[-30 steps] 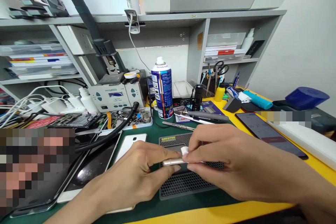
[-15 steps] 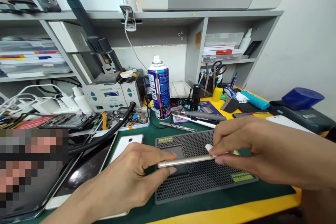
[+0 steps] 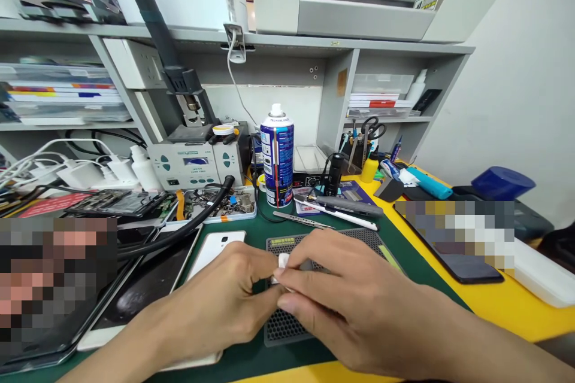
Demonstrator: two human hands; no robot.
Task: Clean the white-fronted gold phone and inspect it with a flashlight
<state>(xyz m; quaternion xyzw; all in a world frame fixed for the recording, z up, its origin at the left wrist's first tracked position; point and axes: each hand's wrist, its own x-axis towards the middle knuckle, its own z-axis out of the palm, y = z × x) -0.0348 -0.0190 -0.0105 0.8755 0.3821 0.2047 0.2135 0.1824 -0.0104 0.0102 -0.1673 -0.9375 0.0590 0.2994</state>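
My left hand (image 3: 233, 296) is closed, thumb and fingers pinching the end of a slim, light gold phone held edge-on. Only a sliver of that phone (image 3: 275, 280) shows, as my right hand covers the rest. My right hand (image 3: 354, 293) is closed too, pinching a small white wad (image 3: 283, 260), like tissue or cloth, against the phone's left end. Both hands meet above a dark honeycomb mat (image 3: 283, 332). A white phone (image 3: 215, 245) lies beside my left hand, partly hidden by it.
A blue spray can (image 3: 277, 158) stands behind the mat, with tweezers (image 3: 303, 219) and a white pen-like tool (image 3: 345, 213) before it. Leftward are a parts tray (image 3: 245, 206), a black hose (image 3: 197, 218) and dark phone screens (image 3: 139, 287). A black phone (image 3: 476, 266) lies right.
My right hand has moved left along the phone with the white wad, to the end pinched by my left hand. My left hand has barely moved. The view has shifted slightly.
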